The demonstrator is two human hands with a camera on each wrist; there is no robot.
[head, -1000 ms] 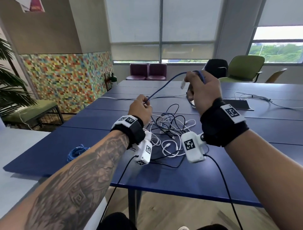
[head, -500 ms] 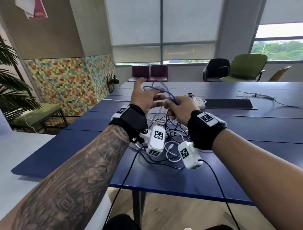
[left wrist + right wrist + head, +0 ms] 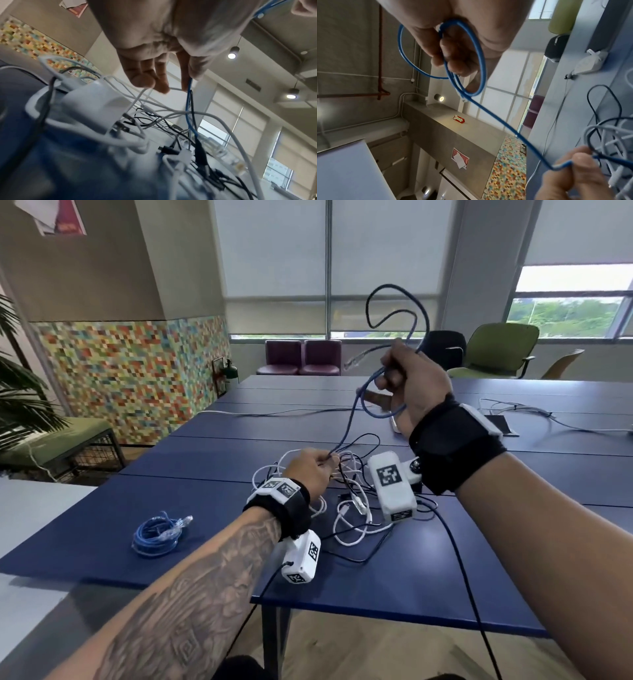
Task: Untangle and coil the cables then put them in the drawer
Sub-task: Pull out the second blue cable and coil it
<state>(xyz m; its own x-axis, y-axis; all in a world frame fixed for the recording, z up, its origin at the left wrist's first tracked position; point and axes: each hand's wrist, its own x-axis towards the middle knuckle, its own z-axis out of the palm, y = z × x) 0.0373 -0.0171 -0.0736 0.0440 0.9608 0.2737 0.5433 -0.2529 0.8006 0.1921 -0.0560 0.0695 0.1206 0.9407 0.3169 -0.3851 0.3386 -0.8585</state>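
On the blue table (image 3: 102, 542), far left near the front edge, coiled blue cable (image 3: 156, 537) lies alone, well apart from both hands. Next right, left hand (image 3: 310, 470) low over the table, thumb and forefinger pinching the blue cable (image 3: 346, 433); left wrist view shows the other fingers (image 3: 144, 75) loosely extended, touching a white lead. Under and just right of that hand, tangle of white and black cables (image 3: 352, 508) lies on the table, with a white charger block (image 3: 96, 104) among them. Blue cable runs up from the pinch to the right hand (image 3: 414, 385), raised above the table, fingers curled round several loops; one big loop stands above the fist, clear plug (image 3: 352, 361) sticking out left. Chairs (image 3: 500, 350) behind the table.
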